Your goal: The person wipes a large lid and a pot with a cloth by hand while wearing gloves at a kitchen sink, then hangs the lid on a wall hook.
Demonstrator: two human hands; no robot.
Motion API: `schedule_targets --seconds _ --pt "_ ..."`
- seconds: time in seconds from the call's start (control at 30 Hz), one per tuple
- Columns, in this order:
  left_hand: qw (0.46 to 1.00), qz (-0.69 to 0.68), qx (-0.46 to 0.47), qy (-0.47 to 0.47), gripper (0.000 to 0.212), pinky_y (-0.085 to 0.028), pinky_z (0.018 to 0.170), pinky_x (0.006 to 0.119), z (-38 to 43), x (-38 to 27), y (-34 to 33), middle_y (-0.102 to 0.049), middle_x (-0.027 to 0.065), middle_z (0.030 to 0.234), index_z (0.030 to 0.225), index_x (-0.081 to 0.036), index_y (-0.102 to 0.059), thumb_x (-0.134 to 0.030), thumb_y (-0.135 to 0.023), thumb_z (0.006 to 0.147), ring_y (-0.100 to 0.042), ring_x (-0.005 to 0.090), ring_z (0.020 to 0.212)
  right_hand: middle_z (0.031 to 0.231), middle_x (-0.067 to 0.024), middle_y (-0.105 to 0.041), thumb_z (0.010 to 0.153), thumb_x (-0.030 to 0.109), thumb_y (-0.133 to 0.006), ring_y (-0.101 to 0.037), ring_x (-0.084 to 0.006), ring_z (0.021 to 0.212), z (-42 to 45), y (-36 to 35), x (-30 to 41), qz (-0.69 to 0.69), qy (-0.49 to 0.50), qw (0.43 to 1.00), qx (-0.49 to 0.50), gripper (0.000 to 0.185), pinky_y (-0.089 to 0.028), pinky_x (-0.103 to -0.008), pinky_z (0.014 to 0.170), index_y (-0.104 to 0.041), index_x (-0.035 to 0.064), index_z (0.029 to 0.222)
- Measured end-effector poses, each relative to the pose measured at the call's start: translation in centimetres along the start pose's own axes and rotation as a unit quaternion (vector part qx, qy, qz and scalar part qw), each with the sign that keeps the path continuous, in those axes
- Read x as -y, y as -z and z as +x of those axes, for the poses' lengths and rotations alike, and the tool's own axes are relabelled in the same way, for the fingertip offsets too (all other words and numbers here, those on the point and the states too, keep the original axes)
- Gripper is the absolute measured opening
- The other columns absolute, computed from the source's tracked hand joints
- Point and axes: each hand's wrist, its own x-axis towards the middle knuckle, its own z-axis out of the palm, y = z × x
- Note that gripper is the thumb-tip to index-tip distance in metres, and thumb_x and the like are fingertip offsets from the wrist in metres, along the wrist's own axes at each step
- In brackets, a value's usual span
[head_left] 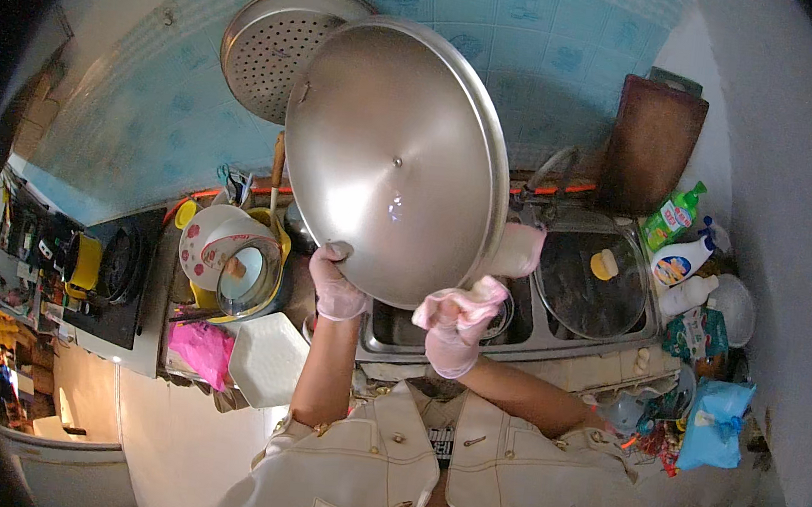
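Observation:
A large round metal pot lid [396, 128] is held up, tilted, over the sink counter. My left hand [338, 287], in a thin translucent glove, grips the lid's lower left rim with the thumb on the near face. Bunched in my gloved right hand [453, 342] is a pink and white cloth [465, 305], just by the lid's lower right rim. Whether the cloth touches the lid I cannot tell. Behind the lid, the double sink [388, 329] is partly hidden. A pale, pink-edged item [521, 253] shows beside the lid's right edge.
A perforated steamer tray [271, 53] hangs on the tiled wall, overlapped by the lid. Stacked bowls [213, 242] and a white tray [269, 361] stand left. A glass lid [590, 286] with a sponge [603, 264] covers the right basin. Bottles [673, 217] and a cutting board [651, 149] stand right.

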Motion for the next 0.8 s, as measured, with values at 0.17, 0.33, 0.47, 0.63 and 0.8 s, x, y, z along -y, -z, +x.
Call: schedule_targets --seconds 0.17,0.33,0.47,0.63,0.8 --pt "1.0 0.019 -0.021 -0.003 0.049 -0.046 0.091 0.044 -0.3 2.1 -0.2 -0.06 0.0159 0.099 0.107 0.005 -0.052 -0.005 -0.047 0.059 -0.058 0.0337 0.093 0.057 -0.0034 -0.045 0.09 0.012 -0.061 -0.043 -0.0125 0.048 -1.3 1.4 -3.1 -0.212 0.042 0.976 0.027 0.027 -0.036 -0.026 0.046 -0.034 0.0091 0.093" --pt "0.989 -0.071 -0.052 0.122 0.05 -0.041 0.096 0.05 -1.4 4.4 -0.2 -0.055 0.0168 0.108 0.11 0.002 -0.048 -0.007 -0.047 0.061 -0.052 0.0374 0.1 0.062 -0.0035 -0.052 0.087 0.003 -0.059 -0.048 -0.0108 0.052 -0.1 0.7 -2.2 -0.259 -0.054 0.964 0.021 0.019 -0.038 -0.025 0.048 -0.053 -0.0031 0.07" --pt "0.991 0.103 -0.017 0.082 0.054 -0.043 0.095 0.046 -4.5 5.8 -0.1 -0.054 0.0133 0.118 0.124 -0.004 -0.044 -0.021 -0.06 0.075 -0.053 0.0289 0.108 0.074 -0.0007 -0.051 0.076 -0.006 -0.064 -0.05 -0.0099 0.058 2.4 0.1 1.6 -0.15 -0.096 0.979 -0.105 0.029 -0.045 -0.0218 0.051 -0.042 0.012 0.075" --pt "0.993 0.11 0.028 0.015 0.06 -0.041 0.099 0.041 -5.5 1.3 2.0 -0.05 0.0105 0.128 0.134 -0.009 -0.039 -0.033 -0.063 0.084 -0.049 0.0231 0.116 0.084 0.0015 -0.051 0.07 0.004 -0.068 -0.05 -0.0084 0.077 7.9 4.5 6.5 -0.241 -0.104 0.965 -0.016 0.029 -0.046 -0.0272 0.07 -0.045 0.0131 0.084" --pt "0.971 0.231 -0.063 -0.019 0.059 -0.038 0.099 0.041 -1.3 -2.6 3.2 -0.052 0.0111 0.126 0.13 -0.005 -0.045 -0.04 -0.06 0.085 -0.048 0.0276 0.117 0.092 0.0004 -0.054 0.068 0.009 -0.071 -0.051 -0.0098 0.083 11.2 6.2 7.8 -0.3 -0.131 0.941 0.088 0.034 -0.044 -0.0266 0.077 -0.051 0.0066 0.096"
